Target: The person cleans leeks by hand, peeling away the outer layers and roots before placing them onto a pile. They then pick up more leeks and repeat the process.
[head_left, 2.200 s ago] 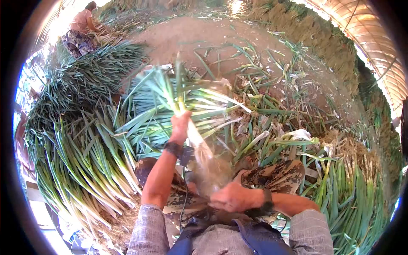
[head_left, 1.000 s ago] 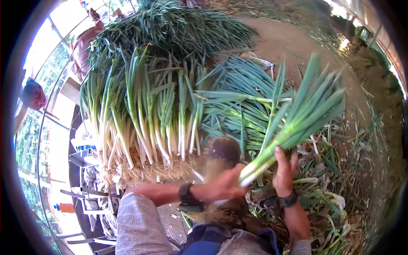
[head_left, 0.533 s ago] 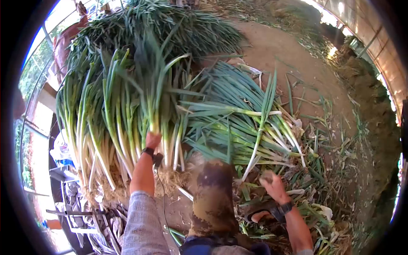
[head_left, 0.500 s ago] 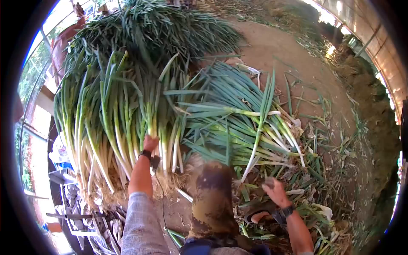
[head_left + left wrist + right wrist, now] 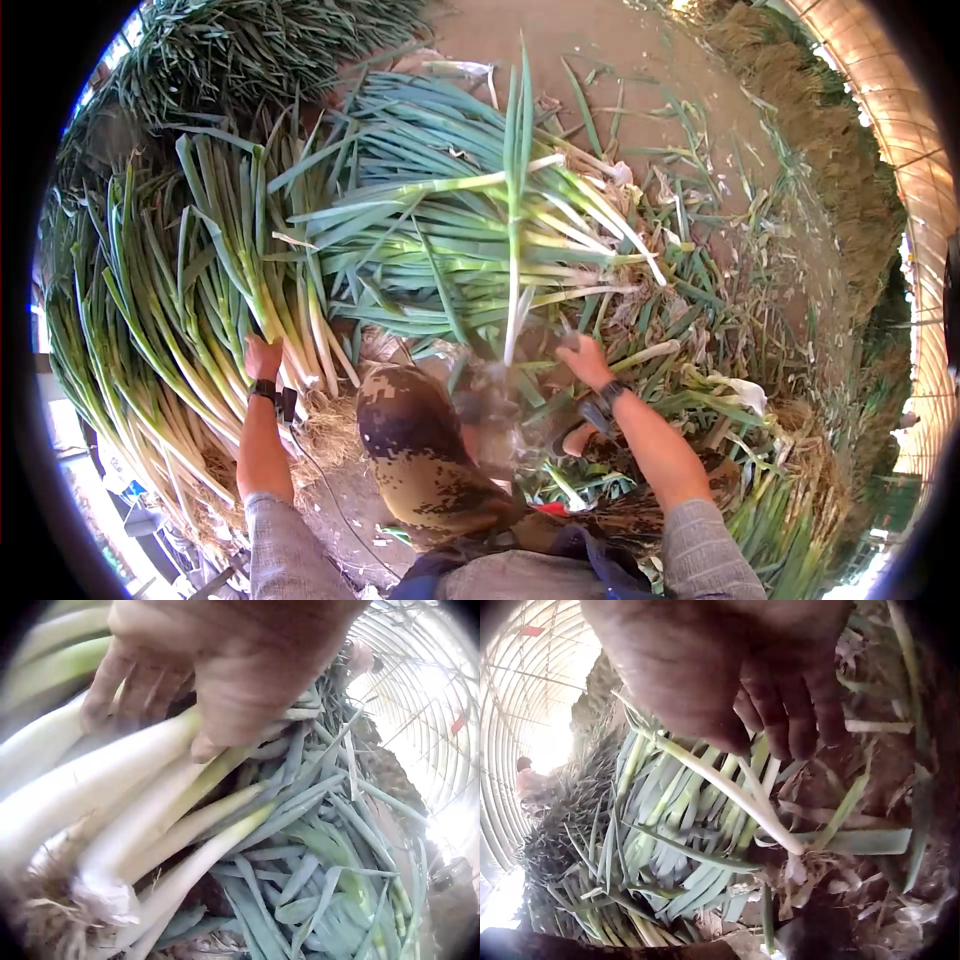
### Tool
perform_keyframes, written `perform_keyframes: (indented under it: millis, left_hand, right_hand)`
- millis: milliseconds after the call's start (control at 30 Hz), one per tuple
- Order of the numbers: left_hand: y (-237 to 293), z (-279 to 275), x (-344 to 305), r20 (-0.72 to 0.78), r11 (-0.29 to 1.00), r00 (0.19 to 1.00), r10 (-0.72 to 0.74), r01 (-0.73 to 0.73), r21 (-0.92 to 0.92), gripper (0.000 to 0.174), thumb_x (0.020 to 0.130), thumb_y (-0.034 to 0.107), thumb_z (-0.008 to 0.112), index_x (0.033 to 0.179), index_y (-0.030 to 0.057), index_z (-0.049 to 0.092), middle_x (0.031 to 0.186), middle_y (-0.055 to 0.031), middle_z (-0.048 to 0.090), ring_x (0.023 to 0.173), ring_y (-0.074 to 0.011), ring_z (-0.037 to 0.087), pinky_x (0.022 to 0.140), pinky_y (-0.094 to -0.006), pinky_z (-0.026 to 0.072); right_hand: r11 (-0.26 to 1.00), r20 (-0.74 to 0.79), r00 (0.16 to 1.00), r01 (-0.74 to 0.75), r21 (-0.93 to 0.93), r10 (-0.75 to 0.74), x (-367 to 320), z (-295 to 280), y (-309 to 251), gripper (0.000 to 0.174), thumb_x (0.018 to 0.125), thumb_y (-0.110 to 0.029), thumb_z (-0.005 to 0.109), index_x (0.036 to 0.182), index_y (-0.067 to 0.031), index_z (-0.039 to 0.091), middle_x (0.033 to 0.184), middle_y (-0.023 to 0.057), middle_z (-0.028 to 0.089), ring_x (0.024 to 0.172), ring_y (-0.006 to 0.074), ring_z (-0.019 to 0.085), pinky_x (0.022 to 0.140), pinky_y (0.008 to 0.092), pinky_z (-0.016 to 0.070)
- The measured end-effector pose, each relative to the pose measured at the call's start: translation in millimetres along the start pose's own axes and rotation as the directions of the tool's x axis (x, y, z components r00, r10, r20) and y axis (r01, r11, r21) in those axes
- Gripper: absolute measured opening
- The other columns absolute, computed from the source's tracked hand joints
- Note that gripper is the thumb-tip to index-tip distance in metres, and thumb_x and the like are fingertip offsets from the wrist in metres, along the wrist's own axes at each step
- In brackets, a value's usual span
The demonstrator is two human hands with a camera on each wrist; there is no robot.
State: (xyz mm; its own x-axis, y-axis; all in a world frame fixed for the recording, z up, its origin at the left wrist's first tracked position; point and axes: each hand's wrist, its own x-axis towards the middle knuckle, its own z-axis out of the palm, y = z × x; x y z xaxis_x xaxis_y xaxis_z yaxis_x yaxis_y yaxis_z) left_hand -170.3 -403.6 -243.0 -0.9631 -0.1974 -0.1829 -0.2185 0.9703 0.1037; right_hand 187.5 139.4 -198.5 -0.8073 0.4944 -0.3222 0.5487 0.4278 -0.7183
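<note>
In the head view my left hand (image 5: 263, 358) is among the row of long green onions (image 5: 130, 300) at left. The left wrist view shows its thumb and fingers curled round the pale stalk of a green onion (image 5: 105, 769), roots toward the lower left. My right hand (image 5: 585, 358) hovers over the littered floor near the trimmed heap of green onions (image 5: 440, 230). Its fingers (image 5: 799, 727) hang loosely straight in the right wrist view, with nothing in them. One separate green onion (image 5: 514, 230) lies across the heap, its white end toward me.
A dark leafy pile (image 5: 260, 50) stands at the back left. Peeled leaves and skins (image 5: 690, 300) litter the floor at right, with more green onions (image 5: 790, 530) at lower right. My camouflage-clad knee (image 5: 405, 420) is between my arms. A person (image 5: 532, 784) sits farther off.
My left hand has carried a bunch from in front of me into the left row. The right hand has come away from that bunch. Since half a second ago, the head view has turned rightward.
</note>
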Motion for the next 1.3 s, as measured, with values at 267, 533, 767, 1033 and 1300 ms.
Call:
perform_keyframes:
  millis: [267,533,767,1033,1300]
  left_hand:
    - [57,-35,-68,0.138,0.789,0.926,0.351,-0.213,-0.577,0.039,0.093,0.033,0.063,0.115,0.0012,0.061,0.098,-0.0153,0.069,0.083,-0.0229,0.067,0.071,-0.0359,0.0572]
    - [252,-21,-107,0.566,0.626,0.548,0.616,0.097,-0.774,0.063,0.095,0.048,0.057,0.123,-0.0086,0.053,0.108,-0.0185,0.064,0.095,-0.0230,0.064,0.075,-0.0327,0.0546]
    - [409,-62,-159,0.494,0.338,0.476,0.727,0.378,-0.862,0.048,0.095,0.045,0.059,0.112,0.0006,0.050,0.097,-0.0141,0.059,0.083,-0.0227,0.062,0.059,-0.0342,0.0551]
    - [449,-137,-93,0.148,-0.002,0.773,0.617,0.190,-0.982,0.025,0.098,0.033,0.057,0.091,0.0092,0.055,0.073,0.0008,0.052,0.053,-0.0080,0.044,0.043,-0.0251,0.0396]
    - [425,-136,-59,0.136,-0.183,0.758,0.638,0.321,-0.929,0.026,0.101,0.030,0.052,0.089,0.0063,0.050,0.072,-0.0008,0.047,0.054,-0.0113,0.043,0.048,-0.0312,0.0394]
  right_hand:
    - [0.994,-0.211,0.978,0.016,0.108,0.007,120,110,-15,0.050,0.076,-0.020,0.072,0.112,0.0048,0.048,0.099,0.0252,0.062,0.092,0.0400,0.062,0.078,0.0445,0.0505]
    - [0.882,0.295,0.939,-0.285,0.375,0.178,123,109,-42,0.039,0.082,-0.022,0.067,0.107,0.0055,0.058,0.084,0.0140,0.065,0.077,0.0230,0.063,0.063,0.0371,0.0525]
    - [0.817,-0.129,0.914,0.402,0.414,-0.384,45,63,-163,0.035,0.093,-0.021,0.061,0.114,0.0027,0.045,0.082,0.0217,0.062,0.067,0.0374,0.063,0.064,0.0450,0.0520]
    - [0.716,0.259,0.936,-0.011,0.698,-0.238,-63,-7,-214,0.034,0.102,-0.038,0.045,0.101,-0.0041,0.049,0.071,0.0023,0.049,0.062,0.0131,0.048,0.055,0.0299,0.0427]
    - [0.855,0.149,0.875,0.393,0.339,-0.461,-161,-88,-233,0.035,0.101,-0.031,0.044,0.090,0.0007,0.053,0.067,0.0198,0.056,0.060,0.0334,0.058,0.060,0.0457,0.0452]
